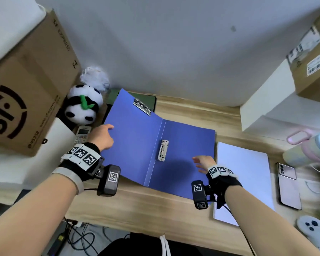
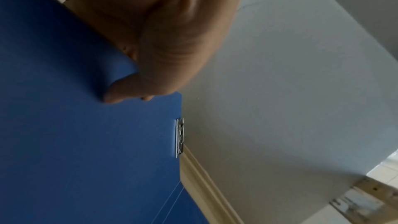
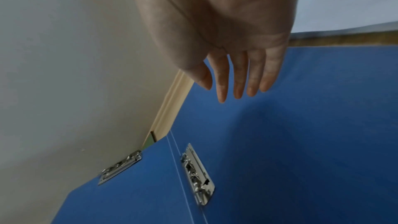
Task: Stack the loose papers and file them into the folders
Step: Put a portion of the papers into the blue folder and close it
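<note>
A blue plastic folder with metal clips lay open on the light wooden desk, its left cover lifted and pinched at the edge by the left hand. The right hand was held over the right cover, fingers straight, holding nothing. A white paper stack lay just beside the folder.

My left hand reaches forward, thumb and fingers pinched together at the tips. My right hand hovers palm down, fingers straight and slightly spread, holding nothing
</note>
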{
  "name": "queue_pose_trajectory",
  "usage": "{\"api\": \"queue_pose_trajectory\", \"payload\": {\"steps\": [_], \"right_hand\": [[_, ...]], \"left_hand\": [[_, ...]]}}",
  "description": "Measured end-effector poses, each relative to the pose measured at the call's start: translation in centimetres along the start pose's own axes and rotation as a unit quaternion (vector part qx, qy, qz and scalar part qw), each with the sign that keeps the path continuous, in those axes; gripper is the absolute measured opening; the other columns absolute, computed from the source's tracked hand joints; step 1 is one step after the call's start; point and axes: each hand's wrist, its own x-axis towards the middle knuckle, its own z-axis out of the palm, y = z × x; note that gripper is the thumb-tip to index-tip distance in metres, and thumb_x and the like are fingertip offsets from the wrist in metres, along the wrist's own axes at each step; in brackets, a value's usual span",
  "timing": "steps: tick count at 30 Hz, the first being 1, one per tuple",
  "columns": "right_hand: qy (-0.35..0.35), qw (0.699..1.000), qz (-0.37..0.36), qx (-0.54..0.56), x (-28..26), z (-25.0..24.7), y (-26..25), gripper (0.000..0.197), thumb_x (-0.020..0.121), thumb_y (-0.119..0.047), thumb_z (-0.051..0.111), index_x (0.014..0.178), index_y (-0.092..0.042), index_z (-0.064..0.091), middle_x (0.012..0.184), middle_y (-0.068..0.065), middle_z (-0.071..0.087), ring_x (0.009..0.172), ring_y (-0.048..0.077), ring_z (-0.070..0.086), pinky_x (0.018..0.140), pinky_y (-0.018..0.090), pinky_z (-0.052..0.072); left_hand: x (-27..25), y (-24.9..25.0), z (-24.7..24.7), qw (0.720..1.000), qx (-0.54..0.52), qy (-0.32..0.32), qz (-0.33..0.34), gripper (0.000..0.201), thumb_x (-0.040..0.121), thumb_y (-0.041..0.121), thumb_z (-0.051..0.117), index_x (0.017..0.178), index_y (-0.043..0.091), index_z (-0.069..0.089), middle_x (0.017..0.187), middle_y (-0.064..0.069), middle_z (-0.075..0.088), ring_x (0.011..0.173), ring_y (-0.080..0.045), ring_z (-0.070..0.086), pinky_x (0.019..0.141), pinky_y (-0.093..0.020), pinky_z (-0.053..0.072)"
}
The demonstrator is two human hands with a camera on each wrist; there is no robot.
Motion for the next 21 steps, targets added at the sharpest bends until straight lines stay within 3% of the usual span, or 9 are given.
{"api": "queue_pose_trajectory", "payload": {"steps": [2,4,8,12,14,16,19,21], "right_hand": [[0.011,0.999,-0.011,-0.03,0.5,0.2,0.3,0.038,0.094,-0.015,0.049,0.125,0.006,0.056,0.119,0.023,0.059,0.101,0.029,0.055,0.09,0.04,0.047],[0.024,0.998,-0.022,-0.058,0.9,0.2,0.7,0.041,0.094,-0.017,0.05,0.128,0.004,0.053,0.134,0.021,0.054,0.122,0.032,0.053,0.104,0.038,0.041],[0.108,0.99,-0.022,-0.083,1.9,0.0,1.7,0.035,0.093,-0.014,0.047,0.119,0.006,0.06,0.131,0.023,0.055,0.123,0.035,0.051,0.1,0.036,0.042],[0.233,0.971,-0.006,-0.059,2.4,-0.6,2.8,0.038,0.087,-0.012,0.051,0.125,-0.009,0.055,0.135,0.018,0.048,0.123,0.037,0.047,0.103,0.034,0.036],[0.255,0.967,-0.003,-0.028,2.5,-0.9,3.2,0.046,0.086,-0.009,0.051,0.132,-0.007,0.044,0.133,0.019,0.048,0.122,0.038,0.047,0.101,0.036,0.037],[0.235,0.972,-0.007,0.008,2.9,-1.2,3.2,0.052,0.088,-0.007,0.049,0.138,-0.007,0.035,0.127,0.017,0.055,0.116,0.037,0.053,0.093,0.034,0.041],[0.217,0.975,-0.049,0.009,3.4,-1.2,3.1,0.047,0.089,-0.003,0.044,0.135,-0.01,0.04,0.123,0.018,0.06,0.111,0.035,0.057,0.082,0.028,0.039],[0.213,0.974,-0.074,0.002,4.1,-1.2,2.6,0.047,0.089,0.001,0.038,0.135,-0.011,0.044,0.124,0.016,0.06,0.113,0.034,0.056,0.087,0.03,0.04]], "left_hand": [[-0.1,0.1,0.6,0.996,0.081,0.004,-0.026,0.059,0.084,0.01,0.055,0.14,0.021,0.041,0.151,-0.014,0.021,0.136,-0.036,0.032,0.11,-0.042,0.034],[-0.2,1.0,1.7,0.991,0.13,0.013,-0.015,0.058,0.083,0.017,0.059,0.137,0.024,0.043,0.151,-0.012,0.018,0.137,-0.036,0.027,0.11,-0.045,0.033],[1.3,3.4,5.9,0.987,0.136,-0.08,0.04,0.034,0.088,0.024,0.056,0.121,0.018,0.058,0.135,-0.011,0.047,0.126,-0.032,0.046,0.103,-0.039,0.041],[2.5,5.5,9.5,0.974,0.1,-0.198,0.045,0.029,0.09,0.036,0.056,0.098,0.009,0.063,0.112,-0.012,0.067,0.107,-0.032,0.061,0.092,-0.036,0.049],[2.8,5.9,10.8,0.968,0.074,-0.236,0.038,0.032,0.089,0.038,0.058,0.086,0.007,0.063,0.088,-0.015,0.067,0.088,-0.032,0.064,0.084,-0.034,0.05],[3.4,6.1,12.4,0.963,0.015,-0.269,0.027,0.032,0.089,0.035,0.061,0.069,0.011,0.057,0.066,-0.007,0.059,0.061,-0.025,0.055,0.068,-0.029,0.047],[4.2,5.7,14.2,0.956,-0.112,-0.27,0.017,0.028,0.084,0.026,0.068,0.059,0.017,0.061,0.053,0.006,0.061,0.047,-0.016,0.049,0.063,-0.025,0.046],[4.8,5.5,14.7,0.957,-0.14,-0.255,0.014,0.028,0.083,0.022,0.07,0.057,0.019,0.062,0.043,0.01,0.06,0.039,-0.011,0.049,0.058,-0.023,0.048]]}}
